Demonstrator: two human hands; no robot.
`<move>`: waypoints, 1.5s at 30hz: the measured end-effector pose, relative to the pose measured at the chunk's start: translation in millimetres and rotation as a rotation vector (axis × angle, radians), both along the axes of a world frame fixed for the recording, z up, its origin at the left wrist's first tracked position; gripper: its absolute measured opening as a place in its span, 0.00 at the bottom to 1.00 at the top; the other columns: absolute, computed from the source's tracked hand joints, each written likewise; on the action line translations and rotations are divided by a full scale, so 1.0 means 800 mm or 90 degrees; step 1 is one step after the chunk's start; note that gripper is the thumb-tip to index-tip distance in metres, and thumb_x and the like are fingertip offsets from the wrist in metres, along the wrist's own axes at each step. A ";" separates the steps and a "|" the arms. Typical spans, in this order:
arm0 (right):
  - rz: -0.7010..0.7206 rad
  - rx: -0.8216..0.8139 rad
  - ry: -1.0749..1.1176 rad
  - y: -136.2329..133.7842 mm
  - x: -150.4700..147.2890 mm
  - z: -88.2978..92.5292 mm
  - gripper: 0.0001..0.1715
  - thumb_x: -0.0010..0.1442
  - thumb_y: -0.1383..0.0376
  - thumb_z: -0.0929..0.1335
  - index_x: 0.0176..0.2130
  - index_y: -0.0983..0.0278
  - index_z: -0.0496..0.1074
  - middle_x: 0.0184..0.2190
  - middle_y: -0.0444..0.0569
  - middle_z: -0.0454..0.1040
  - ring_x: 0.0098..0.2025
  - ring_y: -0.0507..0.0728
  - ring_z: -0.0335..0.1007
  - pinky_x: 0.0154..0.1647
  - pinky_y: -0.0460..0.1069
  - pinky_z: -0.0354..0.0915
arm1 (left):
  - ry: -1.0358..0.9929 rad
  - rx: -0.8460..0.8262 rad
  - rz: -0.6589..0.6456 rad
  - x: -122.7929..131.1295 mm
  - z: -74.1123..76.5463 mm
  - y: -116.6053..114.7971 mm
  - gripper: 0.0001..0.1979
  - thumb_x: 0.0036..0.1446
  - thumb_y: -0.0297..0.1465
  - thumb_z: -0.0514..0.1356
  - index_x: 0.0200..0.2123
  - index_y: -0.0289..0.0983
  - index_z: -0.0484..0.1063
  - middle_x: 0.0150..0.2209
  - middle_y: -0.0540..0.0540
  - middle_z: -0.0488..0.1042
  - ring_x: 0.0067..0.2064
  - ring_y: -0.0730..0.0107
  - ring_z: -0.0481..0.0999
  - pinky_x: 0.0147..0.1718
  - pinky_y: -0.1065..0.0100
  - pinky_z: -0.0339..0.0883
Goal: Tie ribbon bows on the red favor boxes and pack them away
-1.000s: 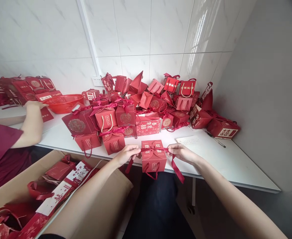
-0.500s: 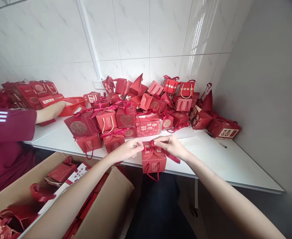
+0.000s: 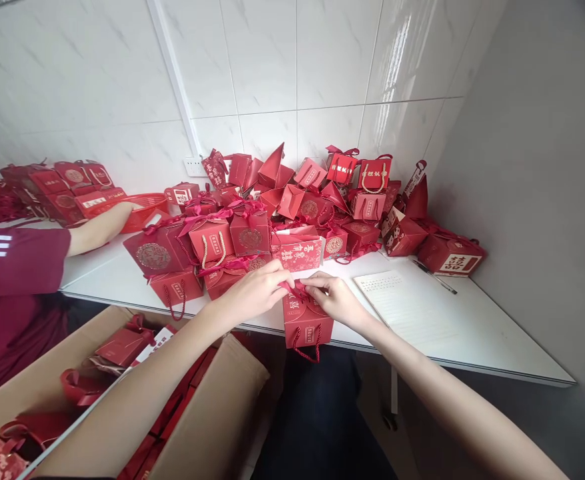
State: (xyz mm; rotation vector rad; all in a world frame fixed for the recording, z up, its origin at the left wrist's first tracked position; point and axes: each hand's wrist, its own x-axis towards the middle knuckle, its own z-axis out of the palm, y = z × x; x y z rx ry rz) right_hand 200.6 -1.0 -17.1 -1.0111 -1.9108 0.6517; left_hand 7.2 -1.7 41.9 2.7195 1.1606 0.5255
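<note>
A red gift box (image 3: 308,327) with twisted cord handles stands at the table's front edge, right before me. A red ribbon (image 3: 300,291) lies across its top, gathered between my hands. My left hand (image 3: 262,291) is closed in a pinch on the ribbon at the box's left side. On the other side my right hand (image 3: 336,300) pinches the ribbon too, thumb and index finger together above the lid. The fingers partly cover the lid, and I cannot make out how the ribbon is looped.
Many red gift boxes (image 3: 250,230) are heaped behind. A notebook (image 3: 397,303) and a pen (image 3: 437,279) lie at right. Lower left stands a cardboard box (image 3: 222,393) of red boxes. At left, a co-worker's arm (image 3: 97,230) reaches to a red basket (image 3: 145,212).
My left hand has moved right, closer to the right hand, and now grips the ribbon. The ribbon tail hanging to the right is no longer visible; the notebook shows more fully.
</note>
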 end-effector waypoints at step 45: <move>0.032 -0.179 0.235 -0.006 -0.007 -0.010 0.13 0.47 0.63 0.69 0.32 0.62 0.61 0.25 0.42 0.73 0.30 0.53 0.69 0.33 0.48 0.62 | -0.319 -0.143 0.008 0.027 -0.048 0.051 0.05 0.52 0.31 0.58 0.29 0.35 0.71 0.30 0.49 0.74 0.35 0.69 0.72 0.39 0.67 0.65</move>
